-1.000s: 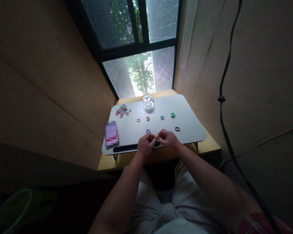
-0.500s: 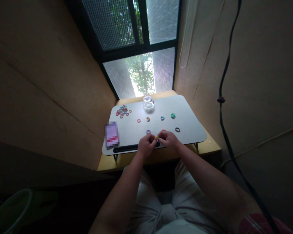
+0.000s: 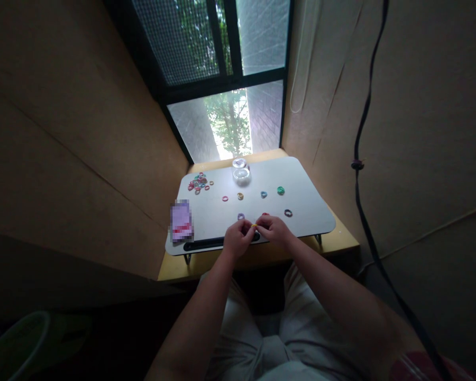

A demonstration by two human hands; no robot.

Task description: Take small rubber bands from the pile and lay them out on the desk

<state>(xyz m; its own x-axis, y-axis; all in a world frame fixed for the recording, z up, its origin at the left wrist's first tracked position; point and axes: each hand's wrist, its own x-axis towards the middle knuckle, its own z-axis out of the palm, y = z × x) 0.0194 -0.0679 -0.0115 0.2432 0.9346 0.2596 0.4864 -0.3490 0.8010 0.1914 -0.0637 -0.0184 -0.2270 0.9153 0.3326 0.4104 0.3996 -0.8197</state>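
Observation:
Close to the front edge of the white lap table (image 3: 301, 185), my left hand (image 3: 238, 238) and my right hand (image 3: 275, 229) meet, fingers pinched on a small yellow hair tie (image 3: 254, 226). My fingers cover most of it. Just beyond my left hand lies a purple hair tie (image 3: 241, 216). A red one (image 3: 265, 214) is partly hidden behind my right hand, with a dark one (image 3: 288, 213) to its right. Farther back are a pink (image 3: 225, 198), a tan (image 3: 240, 196), a blue (image 3: 264, 194) and a green hair tie (image 3: 281, 190).
A pile of mixed hair ties (image 3: 198, 182) lies at the table's back left. Behind the middle stands a clear round container (image 3: 241, 176). A blurred purple packet (image 3: 181, 219) rests at the left edge, near a black slot strip (image 3: 204, 244). A dark cable (image 3: 359, 211) hangs at right.
Both hands stay in place, still pinching the yellow hair tie. Less of it shows between the fingers, and it looks thinner. The view has shifted slightly.

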